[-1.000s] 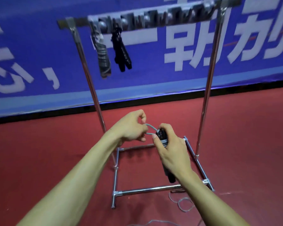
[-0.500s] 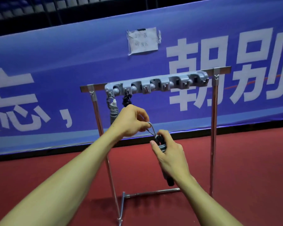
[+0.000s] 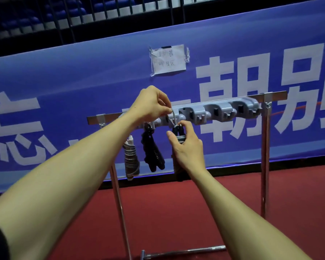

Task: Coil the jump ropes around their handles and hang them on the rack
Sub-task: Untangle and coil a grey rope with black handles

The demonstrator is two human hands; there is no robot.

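Jump rope (image 3: 177,172) in grip of left hand (image 3: 148,105) and right hand (image 3: 188,148); red floor (image 3: 167,212), blue banner (image 3: 64,81).

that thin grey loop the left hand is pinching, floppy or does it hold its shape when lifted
Probably springy rather than limp: the loop stands as a narrow arch between the left hand and the bundle gripped by the right hand. Likely light, since a fingertip pinch alone holds it up.
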